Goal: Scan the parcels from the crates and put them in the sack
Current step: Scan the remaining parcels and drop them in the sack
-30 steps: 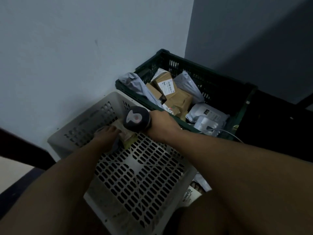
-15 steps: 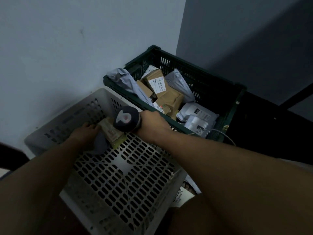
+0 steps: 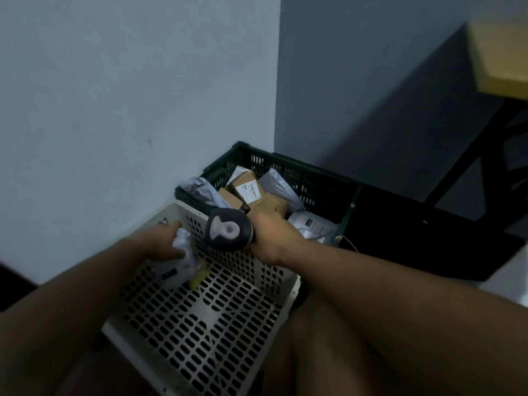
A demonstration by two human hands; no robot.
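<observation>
Both forearms bare, no sleeves in view. Left hand (image 3: 164, 242) and right hand (image 3: 274, 238) bare: no gloves, rings, watch or wristband. Bare knee at lower right.

Dim corner, pale walls (image 3: 128, 95), perhaps a wooden tabletop (image 3: 500, 55).

Both bare forearms reach up from the lower corners of the frame toward its middle. The left hand (image 3: 164, 242), left of centre, has its fingers and thumb curled round a pale crumpled parcel (image 3: 183, 260). The right hand (image 3: 273, 238), just right of centre, grips a dark handheld scanner (image 3: 228, 230), its knuckles facing up.
</observation>
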